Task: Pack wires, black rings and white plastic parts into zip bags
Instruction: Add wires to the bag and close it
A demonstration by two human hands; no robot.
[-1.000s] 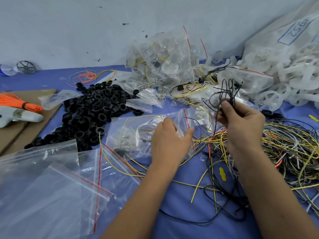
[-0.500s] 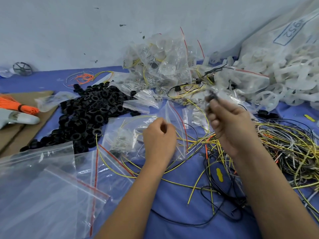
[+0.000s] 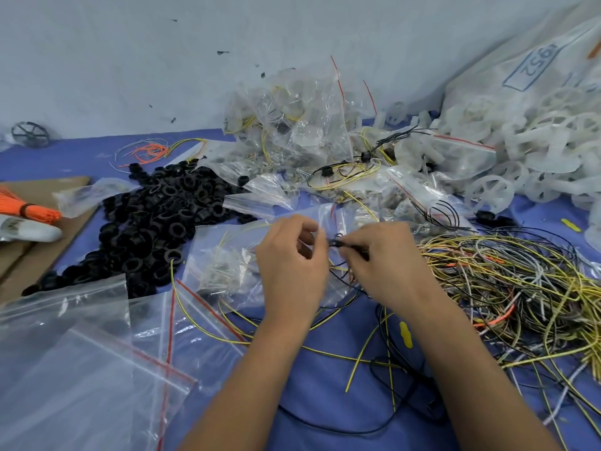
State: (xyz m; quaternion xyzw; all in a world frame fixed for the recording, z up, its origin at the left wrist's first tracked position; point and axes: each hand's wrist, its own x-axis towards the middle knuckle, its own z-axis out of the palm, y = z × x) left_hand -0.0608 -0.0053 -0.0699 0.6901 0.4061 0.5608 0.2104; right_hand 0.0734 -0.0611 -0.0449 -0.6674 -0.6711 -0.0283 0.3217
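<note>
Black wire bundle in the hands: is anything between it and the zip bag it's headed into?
Nothing visible. The right hand pinches the black wire bundle right at the zip bag, where the left hand grips the bag's mouth. Whether the mouth is actually open cannot be told.

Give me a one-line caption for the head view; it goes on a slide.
Both hands, left and right, pinch a folded black wire over an open zip bag, between black rings and tangled wires.

One head-worn camera looks forward and down, close over the table (image 3: 325, 385). The wall (image 3: 130, 60) closes the far edge.
</note>
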